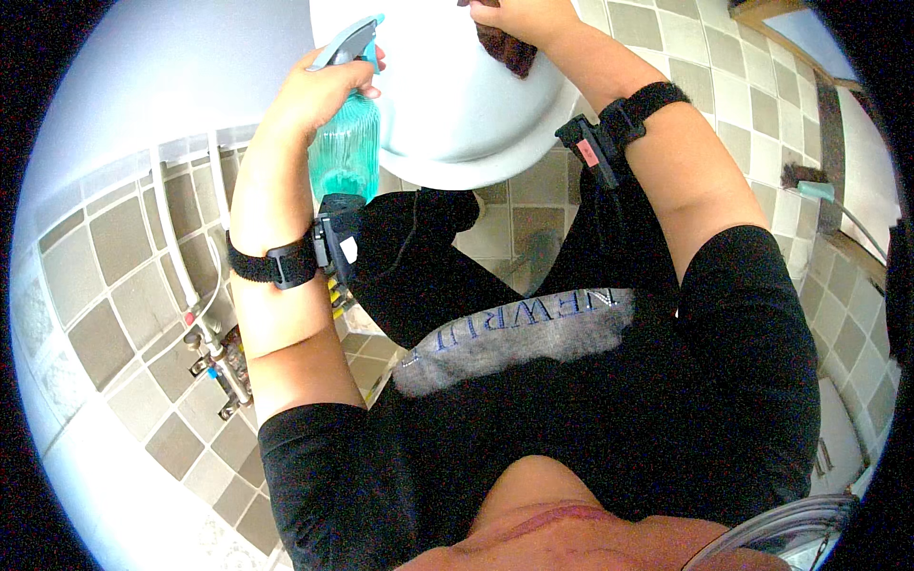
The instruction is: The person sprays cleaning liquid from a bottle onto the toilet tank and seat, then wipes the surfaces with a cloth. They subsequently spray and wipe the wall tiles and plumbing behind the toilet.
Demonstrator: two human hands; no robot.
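My left hand (341, 77) is wrapped around the neck of a ribbed, clear teal spray bottle (346, 139). Its grey and teal trigger head points up and to the right. Some liquid seems to sit low in the bottle. At the top edge, my right hand (532, 20) grips a dark brown cloth (508, 51), with part of the hand and cloth cut off by the picture. The cloth lies against or just over a glossy white bathroom fixture (443, 121) with a rounded front rim, probably a toilet.
Beige and grey tiles cover the floor and walls. White pipes (168, 228) run down to metal valves (225, 360) on the left. A brush (807, 182) with a pale teal part is at the right. My legs straddle the space below the fixture's rim.
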